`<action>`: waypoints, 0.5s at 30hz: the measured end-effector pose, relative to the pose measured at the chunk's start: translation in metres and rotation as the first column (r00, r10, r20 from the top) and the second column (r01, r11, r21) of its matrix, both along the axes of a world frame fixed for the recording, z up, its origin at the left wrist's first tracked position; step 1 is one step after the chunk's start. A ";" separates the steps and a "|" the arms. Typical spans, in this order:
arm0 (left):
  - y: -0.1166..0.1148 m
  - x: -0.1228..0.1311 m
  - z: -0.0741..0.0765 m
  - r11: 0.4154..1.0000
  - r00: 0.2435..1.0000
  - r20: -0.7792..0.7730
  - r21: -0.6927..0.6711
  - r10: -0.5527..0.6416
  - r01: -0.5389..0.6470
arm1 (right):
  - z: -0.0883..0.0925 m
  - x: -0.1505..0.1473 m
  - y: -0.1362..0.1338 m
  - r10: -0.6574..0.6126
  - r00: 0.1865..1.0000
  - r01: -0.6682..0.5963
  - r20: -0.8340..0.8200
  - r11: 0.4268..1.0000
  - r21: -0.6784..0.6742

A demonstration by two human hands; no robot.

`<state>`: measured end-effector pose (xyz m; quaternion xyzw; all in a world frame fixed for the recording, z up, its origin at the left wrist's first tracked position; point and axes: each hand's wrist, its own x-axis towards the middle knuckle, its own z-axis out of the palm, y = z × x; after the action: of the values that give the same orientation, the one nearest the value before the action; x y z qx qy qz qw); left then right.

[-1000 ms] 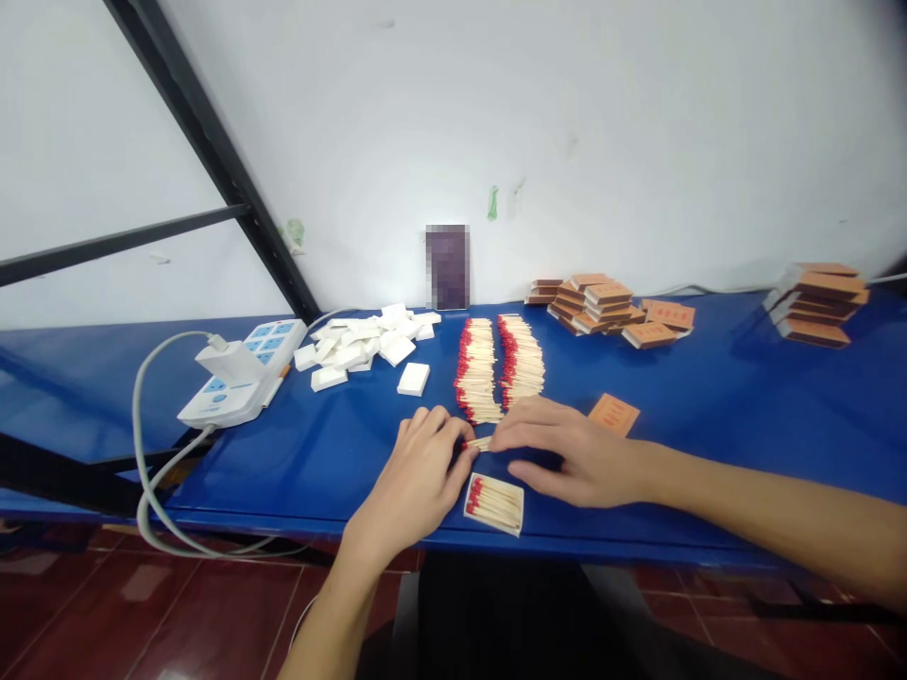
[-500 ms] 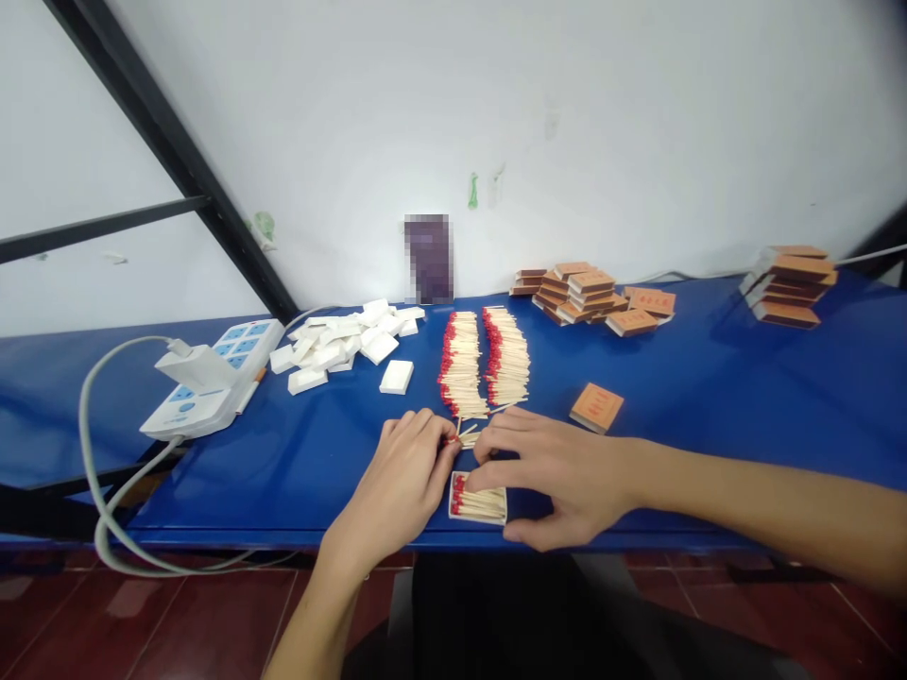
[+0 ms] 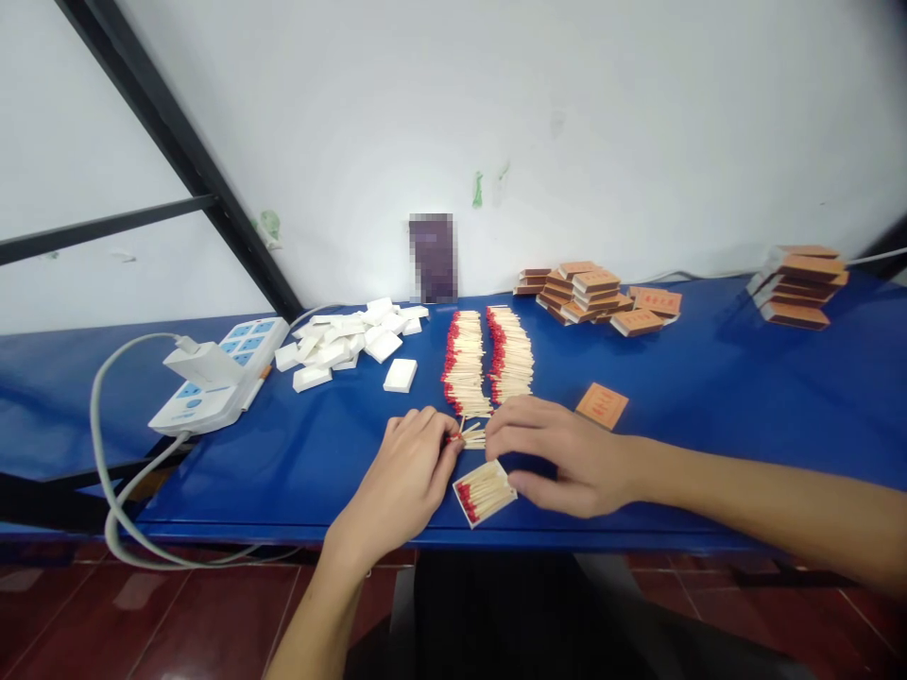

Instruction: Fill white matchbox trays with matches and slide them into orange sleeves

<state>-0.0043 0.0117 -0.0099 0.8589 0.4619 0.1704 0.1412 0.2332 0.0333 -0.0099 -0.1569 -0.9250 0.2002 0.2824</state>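
Observation:
My left hand rests on the blue table, thumb and index finger closed on the red-headed ends of a small bunch of matches. Facing it, my right hand is curled, its thumb and a fingertip against the upper right corner of a white matchbox tray. The tray lies tilted near the table's front edge, filled with matches, red heads to the left. Just beyond the hands are two long rows of matches, a left row and a right row. An orange matchbox sleeve lies past my right wrist.
White trays are heaped at the left, with a single white tray apart. Orange matchboxes are piled by the wall, and another stack stands far right. A power strip with cables occupies the left side.
The matchbox tray has turned askew and shifted slightly right. My right hand has drawn its thumb up to the tray's corner. My left hand keeps its pinch on the matches.

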 end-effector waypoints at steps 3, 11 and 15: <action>0.000 0.000 0.000 1.000 1.000 -0.001 0.002 0.007 -0.007 | 0.000 0.001 0.003 -0.102 0.992 0.097 -0.067 0.992 -0.075; 0.001 0.000 0.000 1.000 1.000 -0.010 0.013 0.000 0.000 | -0.001 -0.001 0.005 -0.105 0.993 0.104 0.056 0.995 0.007; 0.000 0.000 0.000 1.000 1.000 -0.009 0.000 -0.002 0.002 | -0.002 -0.001 0.005 -0.078 0.992 0.076 0.102 0.997 0.024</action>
<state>-0.0048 0.0119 -0.0096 0.8602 0.4616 0.1663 0.1390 0.2321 0.0385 -0.0119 -0.1995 -0.9335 0.1714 0.2437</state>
